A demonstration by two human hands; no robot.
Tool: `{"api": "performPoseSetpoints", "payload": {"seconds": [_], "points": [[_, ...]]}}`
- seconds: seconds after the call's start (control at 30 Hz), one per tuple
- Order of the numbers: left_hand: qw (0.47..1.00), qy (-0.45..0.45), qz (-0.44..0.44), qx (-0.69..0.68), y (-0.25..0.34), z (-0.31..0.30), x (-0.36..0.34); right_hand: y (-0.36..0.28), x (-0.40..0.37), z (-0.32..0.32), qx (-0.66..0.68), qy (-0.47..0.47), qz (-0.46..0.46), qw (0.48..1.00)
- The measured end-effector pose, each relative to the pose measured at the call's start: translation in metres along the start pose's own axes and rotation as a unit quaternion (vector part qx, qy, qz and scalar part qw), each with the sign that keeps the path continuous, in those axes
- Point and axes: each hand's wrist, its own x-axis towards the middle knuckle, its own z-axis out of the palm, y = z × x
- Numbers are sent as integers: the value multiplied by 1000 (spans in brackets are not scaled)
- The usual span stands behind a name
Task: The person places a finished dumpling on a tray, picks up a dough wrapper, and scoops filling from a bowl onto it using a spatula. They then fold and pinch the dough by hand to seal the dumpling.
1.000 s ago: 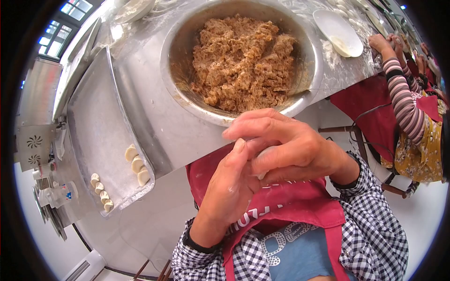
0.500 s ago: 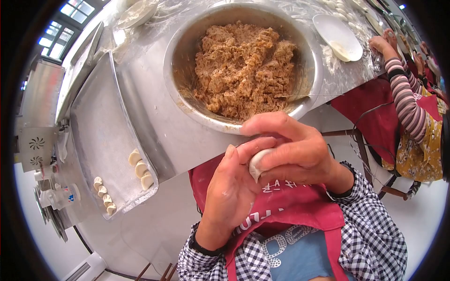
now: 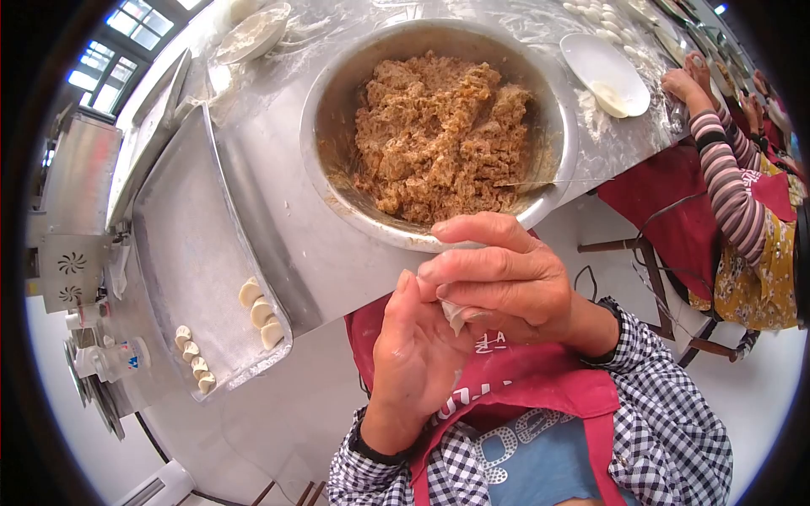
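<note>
A small white dumpling [image 3: 454,316] shows between my two hands, mostly covered by fingers. My right hand [image 3: 515,282] is closed around it from above, fingers curled over. My left hand [image 3: 405,354] is cupped against the dumpling's left side, palm up, its fingertips meeting those of my right hand. Just beyond them stands a large metal bowl [image 3: 317,160] with brown minced filling [image 3: 439,135], a thin utensil resting at its right side. To the left, a metal tray [image 3: 181,228] holds two short rows of dumplings [image 3: 261,313] near its front end.
A white oval dish [image 3: 591,63] with a dough wrapper lies at the right on the floured table [image 3: 270,181]. Another floured dish [image 3: 253,34] is at the back left. A co-worker's striped sleeve [image 3: 721,164] and hands are at the right, near a stool [image 3: 658,278].
My right hand's fingers have folded further over the dumpling, which now shows less. The view has shifted slightly, so the tray and bowl appear a little lower.
</note>
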Motion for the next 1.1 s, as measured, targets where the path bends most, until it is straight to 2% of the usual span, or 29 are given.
{"api": "performPoseSetpoints", "payload": {"seconds": [0.07,0.1,0.17,0.27,0.33,0.4,0.5,0.63,0.7,0.77,0.83,0.87,0.93,0.97,1.03,1.1], "points": [[997,-60,22,-51,-3,-9,1,3,0,2,-18,-4,-14,1000],[997,-61,23,-51,-2,-5,0,3,1,2,-36,-9,-27,999],[999,37,26,-11,1,5,-3,-1,6,4,5,2,4,1000],[1000,-8,8,-28,4,0,-4,-5,8,11,57,43,59,996],[999,5,4,-33,5,0,-3,-5,8,11,69,72,81,992],[999,18,0,-38,4,1,-2,-2,7,7,14,15,21,1000],[995,27,27,-96,3,4,-1,-1,9,7,-34,-22,-12,999],[995,21,36,-92,7,-1,-6,-4,16,17,-53,7,3,999],[994,8,37,-105,9,-3,-7,-7,18,21,6,65,60,996],[992,22,21,-126,10,-3,-8,-7,19,21,2,68,60,996],[988,14,24,-149,9,-5,-8,-4,18,17,-53,-5,-24,998],[985,7,29,-172,10,-5,-8,-4,18,16,-49,-6,-27,998],[989,16,43,-141,11,-4,-9,-6,21,20,-89,-21,-19,996],[992,27,50,-111,11,-4,-11,-7,23,24,-72,-19,-25,997],[991,11,74,-106,14,-15,-18,-9,29,32,-49,7,30,998],[996,45,81,-17,23,-15,-26,-11,33,34,-21,13,12,1000]]}}
